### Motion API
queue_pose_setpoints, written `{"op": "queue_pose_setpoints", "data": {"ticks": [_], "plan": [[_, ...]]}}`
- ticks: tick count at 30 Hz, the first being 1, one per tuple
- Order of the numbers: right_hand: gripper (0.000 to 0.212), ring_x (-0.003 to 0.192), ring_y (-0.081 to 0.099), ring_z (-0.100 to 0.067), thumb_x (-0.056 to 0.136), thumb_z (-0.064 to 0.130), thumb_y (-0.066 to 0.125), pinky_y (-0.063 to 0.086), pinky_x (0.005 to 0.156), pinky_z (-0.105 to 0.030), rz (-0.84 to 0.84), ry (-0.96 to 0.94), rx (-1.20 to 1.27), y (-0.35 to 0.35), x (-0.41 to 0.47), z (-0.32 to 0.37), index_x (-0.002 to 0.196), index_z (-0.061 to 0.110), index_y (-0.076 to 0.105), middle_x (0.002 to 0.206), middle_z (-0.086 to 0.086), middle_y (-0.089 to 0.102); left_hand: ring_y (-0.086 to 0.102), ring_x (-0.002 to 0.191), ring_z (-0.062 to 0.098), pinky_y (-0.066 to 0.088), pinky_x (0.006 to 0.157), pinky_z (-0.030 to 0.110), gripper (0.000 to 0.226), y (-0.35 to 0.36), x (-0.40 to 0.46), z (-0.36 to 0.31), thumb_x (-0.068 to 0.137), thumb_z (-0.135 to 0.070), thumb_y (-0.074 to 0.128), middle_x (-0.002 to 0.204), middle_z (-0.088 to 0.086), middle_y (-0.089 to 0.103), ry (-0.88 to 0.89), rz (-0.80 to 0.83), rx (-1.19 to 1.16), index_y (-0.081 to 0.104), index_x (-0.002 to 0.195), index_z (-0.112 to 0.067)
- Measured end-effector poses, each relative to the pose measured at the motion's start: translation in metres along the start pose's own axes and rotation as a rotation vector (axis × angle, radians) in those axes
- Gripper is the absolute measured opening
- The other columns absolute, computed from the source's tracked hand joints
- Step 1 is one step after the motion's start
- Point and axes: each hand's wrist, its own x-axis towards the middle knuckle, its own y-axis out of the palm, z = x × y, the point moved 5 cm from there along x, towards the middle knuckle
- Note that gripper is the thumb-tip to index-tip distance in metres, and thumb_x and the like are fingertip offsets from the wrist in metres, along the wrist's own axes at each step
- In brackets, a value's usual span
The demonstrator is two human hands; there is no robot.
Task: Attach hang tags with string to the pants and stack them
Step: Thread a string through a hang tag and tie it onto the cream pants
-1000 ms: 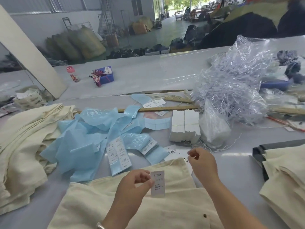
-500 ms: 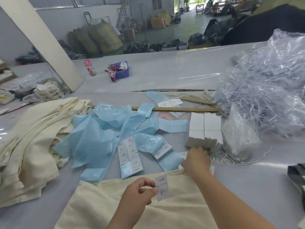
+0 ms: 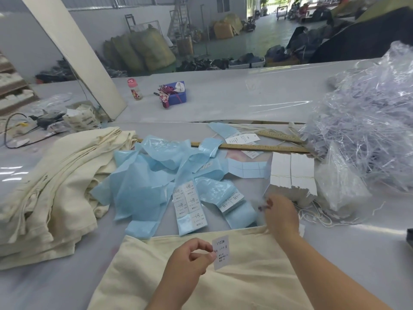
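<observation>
- My left hand (image 3: 187,262) pinches a small white hang tag (image 3: 220,252) between thumb and forefinger; the other fingers are curled in toward the palm.
- The tag stands nearly upright, sticking out to the right of my fingertips, its printed face toward me; I can read "1103#" on its top line.
- Tag and left hand hang over the cream pants (image 3: 201,283) spread flat on the table (image 3: 257,101) right in front of me.
- My right hand (image 3: 282,217) reaches forward past the far edge of those pants, knuckles up, fingers bent down; something thin and pale blue seems to rise from the fingertips, but it is blurred and I cannot tell if the hand really holds it.
- Just beyond the right hand sits a block of blank white tags (image 3: 291,173), bound with thin string.
- Loose strings (image 3: 312,217) trail on the table to the right of that hand, apart from the tag in my left.
- A heap of light blue plastic strips (image 3: 143,182) with printed size labels lies beyond the pants, left of the right hand.
- A stack of folded cream pants (image 3: 51,189) rests at far left.
- A wooden ruler (image 3: 257,147) lies across the table behind the blue heap.
- A big bundle of clear plastic (image 3: 366,135) fills the right side.
</observation>
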Motion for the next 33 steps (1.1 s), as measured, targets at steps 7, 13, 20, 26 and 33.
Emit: {"op": "queue_pose_setpoints", "data": {"ticks": [7,13,20,26,33], "plan": [[0.014,0.058,0.055,-0.033,0.093,0.011,0.059,0.045,0.057,-0.038,-0.421,-0.138,0.503,-0.083,-0.029,0.008,0.107,0.01,0.062,0.061,-0.012,0.06,0.056,0.074,0.015,0.052,0.082,0.033,0.003,-0.002,-0.005,-0.002,0.085,-0.013,0.071,0.081,0.006,0.076,0.015,0.045,-0.079,0.071,0.083,-0.015],[0.048,0.079,0.058,-0.018,0.089,-0.007,0.045,0.046,0.068,-0.029,0.055,0.133,0.719,-0.08,-0.085,0.003,0.096,0.033,0.07,0.101,-0.002,0.067,0.066,0.088,0.015,0.053,0.072,0.027,0.007,-0.007,-0.017,-0.012,0.086,-0.007,0.067,0.088,0.001,0.076,0.024,0.11,-0.229,0.071,0.085,-0.013],[0.083,0.106,0.064,-0.022,0.052,-0.001,0.066,0.051,0.093,-0.035,0.363,0.208,0.956,-0.077,-0.177,0.041,0.131,0.022,0.054,0.121,-0.003,0.064,0.062,0.089,0.012,0.045,0.086,0.035,0.014,-0.034,-0.04,-0.035,0.078,-0.011,0.074,0.09,-0.005,0.076,0.102,0.279,-0.375,0.074,0.068,-0.02],[0.093,0.111,0.062,-0.027,0.057,0.0,0.063,0.051,0.095,-0.045,0.362,0.109,0.897,-0.077,-0.225,0.096,0.14,0.031,0.036,0.127,-0.008,0.061,0.063,0.089,0.006,0.042,0.083,0.028,0.009,-0.049,-0.06,-0.044,0.059,-0.022,0.078,0.11,-0.008,0.069,0.156,0.397,-0.3,0.074,0.065,-0.016],[0.093,0.107,0.064,-0.027,0.06,0.0,0.067,0.052,0.093,-0.047,0.344,0.047,0.855,-0.072,-0.252,0.133,0.138,0.037,0.033,0.128,-0.008,0.059,0.06,0.113,0.008,0.044,0.103,0.039,0.021,-0.075,-0.073,-0.036,0.056,-0.026,0.076,0.12,-0.007,0.064,0.212,0.453,-0.195,0.075,0.072,-0.013]]}}
